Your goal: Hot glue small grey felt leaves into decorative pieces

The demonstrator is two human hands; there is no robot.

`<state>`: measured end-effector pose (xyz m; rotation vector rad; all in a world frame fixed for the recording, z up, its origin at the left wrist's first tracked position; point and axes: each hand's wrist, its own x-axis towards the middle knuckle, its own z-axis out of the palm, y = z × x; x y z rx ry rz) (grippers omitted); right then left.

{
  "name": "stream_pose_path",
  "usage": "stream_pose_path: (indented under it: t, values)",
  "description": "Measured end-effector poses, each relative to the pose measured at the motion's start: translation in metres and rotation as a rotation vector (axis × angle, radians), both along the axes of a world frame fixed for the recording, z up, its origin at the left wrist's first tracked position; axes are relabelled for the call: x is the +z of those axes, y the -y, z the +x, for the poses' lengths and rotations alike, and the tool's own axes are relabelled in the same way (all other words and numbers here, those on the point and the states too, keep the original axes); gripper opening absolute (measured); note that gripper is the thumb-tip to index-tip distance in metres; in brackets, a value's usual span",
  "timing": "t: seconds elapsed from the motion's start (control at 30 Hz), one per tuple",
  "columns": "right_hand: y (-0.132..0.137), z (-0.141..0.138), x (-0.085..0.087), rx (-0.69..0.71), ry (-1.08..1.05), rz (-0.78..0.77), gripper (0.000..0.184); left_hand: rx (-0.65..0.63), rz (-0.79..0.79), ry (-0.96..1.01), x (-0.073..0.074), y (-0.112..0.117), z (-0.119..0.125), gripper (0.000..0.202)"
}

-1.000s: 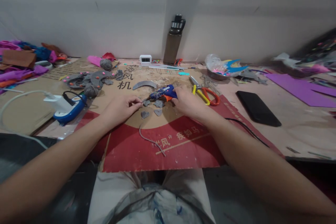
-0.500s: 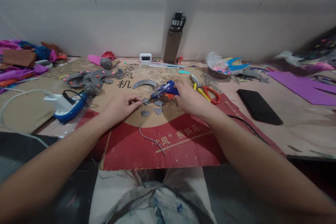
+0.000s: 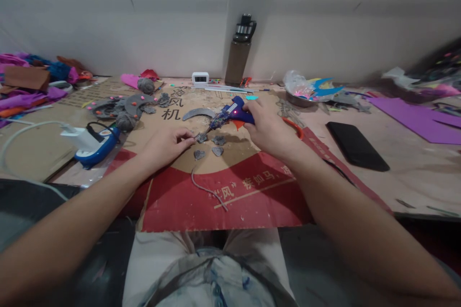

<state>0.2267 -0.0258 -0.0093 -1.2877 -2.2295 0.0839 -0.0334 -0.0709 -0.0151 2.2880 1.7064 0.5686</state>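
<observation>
My right hand (image 3: 267, 130) grips a blue glue gun (image 3: 231, 114), raised off the cardboard with its nozzle tilted down to the left. The nozzle tip meets a small grey foam piece (image 3: 201, 137) that my left hand (image 3: 166, 146) pinches at its left edge. Three more grey pieces lie close by: one (image 3: 218, 140) just right, two (image 3: 198, 155) (image 3: 216, 151) nearer me. A grey crescent (image 3: 198, 114) lies beyond them. All rest on a brown and red cardboard sheet (image 3: 230, 192).
A phone (image 3: 356, 146) lies right. Scissors (image 3: 293, 127) are partly hidden behind my right hand. A bottle (image 3: 240, 53), small clock (image 3: 200, 79) and metal bowl (image 3: 302, 93) stand at the back. A blue power strip (image 3: 95, 146) and grey foam shapes (image 3: 124, 108) sit left.
My right hand lifted the glue gun from the cardboard and tilted its nozzle down onto the small grey piece. My left hand stayed put, pinching that piece.
</observation>
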Motion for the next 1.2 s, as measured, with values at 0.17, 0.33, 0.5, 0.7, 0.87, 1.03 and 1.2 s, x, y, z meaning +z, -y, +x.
stream_pose_path:
  t: [0.17,0.33,0.5,0.7,0.87,1.03,1.2]
  values:
    - [-0.023,0.018,-0.005,0.003,0.019,-0.226,0.022,0.014,0.0,0.003,-0.001,-0.001,0.0,0.029]
    - [-0.028,0.025,0.004,-0.016,0.169,-0.393,0.017,0.023,0.002,0.009,-0.001,-0.002,0.0,0.03]
    - [-0.029,0.024,0.006,-0.035,0.288,-0.366,0.021,0.028,-0.009,0.026,0.0,-0.001,0.001,0.029]
    - [-0.034,0.031,-0.002,-0.099,0.325,-0.372,0.02,0.021,0.011,0.068,-0.001,0.001,0.001,0.029]
    - [-0.027,0.02,-0.001,-0.084,-0.047,-0.255,0.016,-0.007,0.116,0.103,0.0,0.002,0.0,0.027]
    - [-0.008,-0.022,0.008,0.19,-0.331,-0.148,0.021,-0.039,0.167,0.143,0.002,0.002,0.0,0.026]
    - [0.004,-0.059,0.009,0.327,-0.29,-0.106,0.017,-0.047,0.174,0.156,0.001,0.002,-0.001,0.026]
